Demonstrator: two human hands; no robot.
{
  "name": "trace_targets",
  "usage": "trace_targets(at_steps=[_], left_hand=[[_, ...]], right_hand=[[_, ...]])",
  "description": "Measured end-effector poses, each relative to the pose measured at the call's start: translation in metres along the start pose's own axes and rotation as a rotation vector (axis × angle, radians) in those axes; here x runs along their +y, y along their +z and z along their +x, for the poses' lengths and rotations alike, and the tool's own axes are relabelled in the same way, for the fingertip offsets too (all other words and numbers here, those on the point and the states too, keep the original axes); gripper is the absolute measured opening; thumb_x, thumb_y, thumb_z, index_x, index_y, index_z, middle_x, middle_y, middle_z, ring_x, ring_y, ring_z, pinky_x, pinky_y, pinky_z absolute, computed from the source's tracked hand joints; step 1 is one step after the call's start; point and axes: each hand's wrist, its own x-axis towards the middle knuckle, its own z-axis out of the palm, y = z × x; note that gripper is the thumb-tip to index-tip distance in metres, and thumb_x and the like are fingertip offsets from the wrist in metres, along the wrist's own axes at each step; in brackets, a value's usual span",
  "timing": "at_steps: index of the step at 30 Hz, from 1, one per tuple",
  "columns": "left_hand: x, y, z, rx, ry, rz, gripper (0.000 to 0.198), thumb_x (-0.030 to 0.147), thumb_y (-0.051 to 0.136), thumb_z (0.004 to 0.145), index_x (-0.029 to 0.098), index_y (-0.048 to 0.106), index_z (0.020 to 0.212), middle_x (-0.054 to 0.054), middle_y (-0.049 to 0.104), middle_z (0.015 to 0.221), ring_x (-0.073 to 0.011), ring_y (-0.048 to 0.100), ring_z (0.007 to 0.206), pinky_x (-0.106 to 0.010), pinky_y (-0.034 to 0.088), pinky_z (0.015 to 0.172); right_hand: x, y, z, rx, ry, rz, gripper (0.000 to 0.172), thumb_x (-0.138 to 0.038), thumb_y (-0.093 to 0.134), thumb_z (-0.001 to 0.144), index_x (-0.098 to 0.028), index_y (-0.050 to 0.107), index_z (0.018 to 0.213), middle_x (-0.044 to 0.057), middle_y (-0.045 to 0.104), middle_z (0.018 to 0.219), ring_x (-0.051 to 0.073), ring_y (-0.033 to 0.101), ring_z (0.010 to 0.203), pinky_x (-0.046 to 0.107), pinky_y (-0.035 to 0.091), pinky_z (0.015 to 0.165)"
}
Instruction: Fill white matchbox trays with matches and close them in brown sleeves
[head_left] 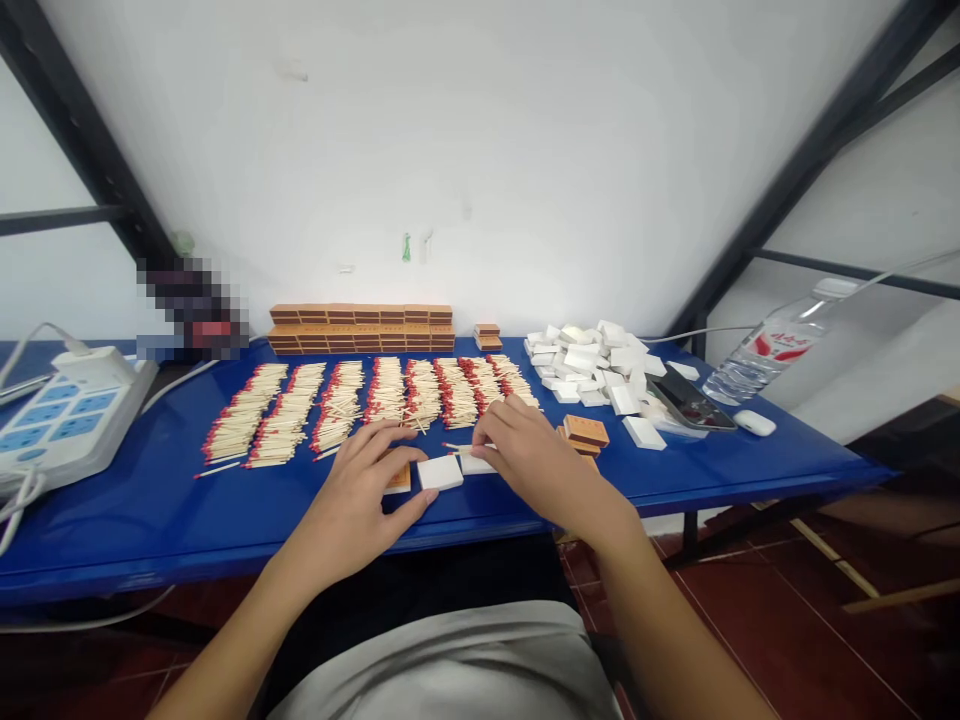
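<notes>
My left hand (358,497) has its thumb and index finger at the near and far edges of a small white matchbox tray (440,474), gripping its left end. Partly under those fingers lies an orange matchbox cover (399,482). My right hand (532,462) is closed in a pinch, with pale matches (459,448) showing at the fingertips. Below that pinch sits a second white matchbox tray (476,465), mostly covered by the hand. Rows of red-tipped matches (388,390) lie beyond both hands.
Stacked matchboxes (360,330) line the wall, with a smaller stack (487,337) beside them. White trays (589,360) are heaped at right, near orange matchboxes (583,435), a phone (690,400) and a water bottle (776,345). A power strip (67,420) stands left on the blue table (247,530).
</notes>
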Motion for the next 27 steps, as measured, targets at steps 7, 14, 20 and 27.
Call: trace_targets(at_steps=[7,14,20,27], left_hand=[[0.001,-0.001,0.001,-0.001,0.011,-0.007,0.019,0.038,0.07,0.1,0.026,0.072,0.115,-0.01,0.067,0.138,-0.0332,0.055,0.137,-0.058,0.045,0.118],[0.002,-0.001,0.001,-0.008,0.023,-0.032,0.017,0.037,0.07,0.101,0.026,0.071,0.114,-0.009,0.067,0.138,-0.0317,0.056,0.138,-0.053,0.047,0.118],[0.0,-0.001,0.001,-0.017,0.039,-0.053,0.019,0.038,0.068,0.102,0.025,0.07,0.116,-0.009,0.066,0.139,-0.0305,0.055,0.138,-0.052,0.045,0.119],[0.002,-0.003,0.002,-0.021,0.03,-0.075,0.017,0.034,0.069,0.102,0.025,0.068,0.116,-0.008,0.069,0.131,-0.029,0.06,0.129,-0.05,0.046,0.114]], right_hand=[[-0.018,0.019,0.001,-0.047,-0.072,-0.111,0.015,-0.021,0.057,0.109,-0.019,0.067,0.097,0.013,0.066,0.107,0.03,0.057,0.103,0.046,0.049,0.093],[-0.02,0.012,0.004,-0.017,-0.099,0.085,0.015,-0.016,0.06,0.107,-0.019,0.065,0.094,0.008,0.066,0.097,0.026,0.061,0.099,0.04,0.05,0.093],[-0.017,0.013,0.003,-0.021,-0.107,0.083,0.018,-0.016,0.056,0.108,-0.019,0.064,0.093,0.008,0.066,0.098,0.025,0.058,0.097,0.041,0.05,0.093],[-0.002,-0.001,-0.004,-0.005,0.002,0.196,0.017,-0.013,0.056,0.108,-0.021,0.059,0.093,0.007,0.065,0.1,0.024,0.058,0.098,0.04,0.05,0.091]])
